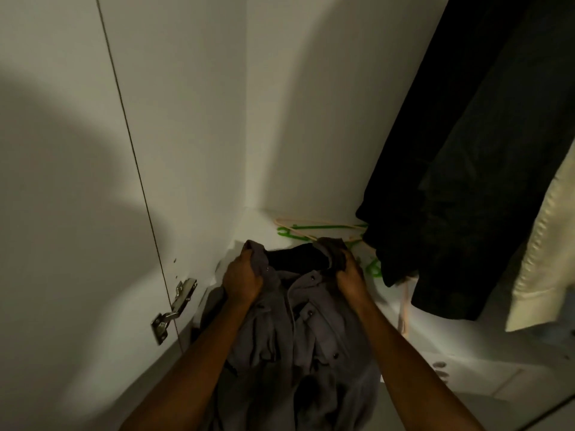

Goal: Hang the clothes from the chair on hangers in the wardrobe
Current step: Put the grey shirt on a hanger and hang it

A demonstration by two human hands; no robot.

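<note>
I hold a grey button-up shirt (298, 331) in front of me, at the open wardrobe. My left hand (241, 279) grips its left shoulder near the collar and my right hand (350, 276) grips the right shoulder. The shirt hangs down between my forearms, its dark inside showing at the neck. On the white wardrobe floor (261, 225) behind the shirt lie loose hangers, green ones (323, 228) and a beige one (306, 219), partly hidden by the shirt and by hanging clothes.
A long dark garment (460, 169) hangs at the right of the wardrobe, with a cream garment (547, 244) beside it. The white wardrobe door (62, 213) stands open at the left, with a metal hinge (174, 306) low on its edge.
</note>
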